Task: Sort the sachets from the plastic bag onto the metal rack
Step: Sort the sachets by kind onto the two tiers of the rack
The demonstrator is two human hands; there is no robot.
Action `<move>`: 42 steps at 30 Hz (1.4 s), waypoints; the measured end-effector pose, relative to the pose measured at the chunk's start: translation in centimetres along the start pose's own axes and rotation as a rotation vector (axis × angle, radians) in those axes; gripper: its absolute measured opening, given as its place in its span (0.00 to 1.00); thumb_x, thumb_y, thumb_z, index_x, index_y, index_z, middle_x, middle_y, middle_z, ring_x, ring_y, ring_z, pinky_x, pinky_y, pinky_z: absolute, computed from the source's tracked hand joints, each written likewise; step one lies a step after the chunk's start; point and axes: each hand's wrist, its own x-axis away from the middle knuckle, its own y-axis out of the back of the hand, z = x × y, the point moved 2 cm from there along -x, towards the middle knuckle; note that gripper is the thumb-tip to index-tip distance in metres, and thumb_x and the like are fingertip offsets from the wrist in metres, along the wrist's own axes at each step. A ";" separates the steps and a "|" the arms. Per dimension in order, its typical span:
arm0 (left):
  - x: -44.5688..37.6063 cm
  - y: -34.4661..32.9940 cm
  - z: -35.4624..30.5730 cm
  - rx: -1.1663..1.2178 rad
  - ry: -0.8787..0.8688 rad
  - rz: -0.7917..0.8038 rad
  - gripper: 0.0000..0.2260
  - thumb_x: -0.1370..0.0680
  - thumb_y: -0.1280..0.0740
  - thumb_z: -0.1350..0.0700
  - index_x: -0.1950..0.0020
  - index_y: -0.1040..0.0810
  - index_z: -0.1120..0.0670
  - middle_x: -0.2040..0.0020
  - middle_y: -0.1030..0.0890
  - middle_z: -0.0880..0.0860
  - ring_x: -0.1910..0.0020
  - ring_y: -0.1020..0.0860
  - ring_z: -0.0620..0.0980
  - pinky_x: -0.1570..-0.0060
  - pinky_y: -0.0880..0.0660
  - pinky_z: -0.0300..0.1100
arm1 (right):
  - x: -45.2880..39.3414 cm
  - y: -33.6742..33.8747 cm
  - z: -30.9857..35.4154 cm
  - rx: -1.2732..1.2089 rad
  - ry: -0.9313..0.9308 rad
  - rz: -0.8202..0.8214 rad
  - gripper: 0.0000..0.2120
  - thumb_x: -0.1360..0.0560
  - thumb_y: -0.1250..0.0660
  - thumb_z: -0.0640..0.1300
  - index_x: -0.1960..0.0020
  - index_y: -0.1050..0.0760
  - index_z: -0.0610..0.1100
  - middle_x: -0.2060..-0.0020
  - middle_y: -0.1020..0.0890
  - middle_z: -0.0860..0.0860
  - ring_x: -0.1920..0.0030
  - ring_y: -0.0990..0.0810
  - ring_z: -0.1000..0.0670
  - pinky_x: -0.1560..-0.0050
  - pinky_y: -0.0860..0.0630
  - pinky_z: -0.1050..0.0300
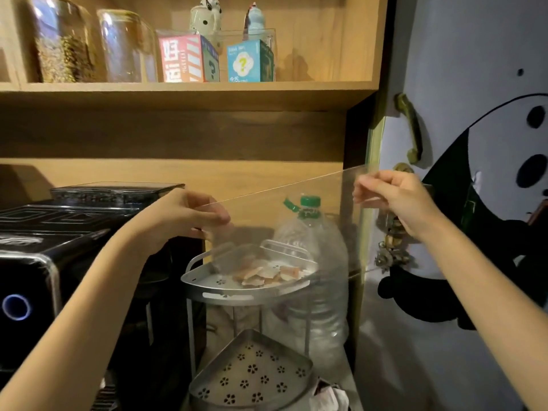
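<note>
2 hands (189,212) (394,197), clear crinkly bag (296,221)

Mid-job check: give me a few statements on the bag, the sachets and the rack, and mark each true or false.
1. Both hands hold the clear plastic bag up above the rack. True: the left hand and the right hand each pinch an upper corner.
2. The sachets lie on the rack's bottom tray. False: they lie on the top tray.
3. The bottom tray has flower-shaped holes. True.
4. The big water bottle has a red cap. False: the cap is green.
5. The bottle stands left of the rack. False: it stands behind it, to the right.
</note>
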 end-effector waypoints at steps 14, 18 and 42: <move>5.5 -7.5 8.0 0.234 0.294 0.401 0.17 0.28 0.31 0.53 0.40 0.23 0.52 0.47 0.18 0.55 0.51 0.19 0.50 0.49 0.22 0.50 | 3.9 -9.2 -4.6 0.147 -0.124 0.370 0.07 0.25 0.35 0.40 0.51 0.22 0.38 0.73 0.23 0.50 0.77 0.28 0.57 0.76 0.31 0.65; 8.6 -10.1 12.1 0.312 0.311 0.343 0.10 0.25 0.35 0.63 0.46 0.22 0.55 0.57 0.17 0.52 0.60 0.19 0.49 0.58 0.21 0.41 | 6.1 -12.0 -8.0 0.132 -0.202 0.471 0.09 0.26 0.33 0.43 0.53 0.21 0.37 0.75 0.21 0.53 0.78 0.27 0.56 0.77 0.32 0.64; 19.1 -18.5 27.5 0.289 1.046 -0.223 0.14 0.25 0.36 0.66 0.40 0.27 0.60 0.57 0.19 0.59 0.68 0.21 0.51 0.69 0.23 0.38 | 28.5 -19.6 -28.1 -0.236 -1.139 0.472 0.34 0.34 0.26 0.51 0.33 0.34 0.43 0.41 0.24 0.47 0.48 0.21 0.50 0.54 0.22 0.56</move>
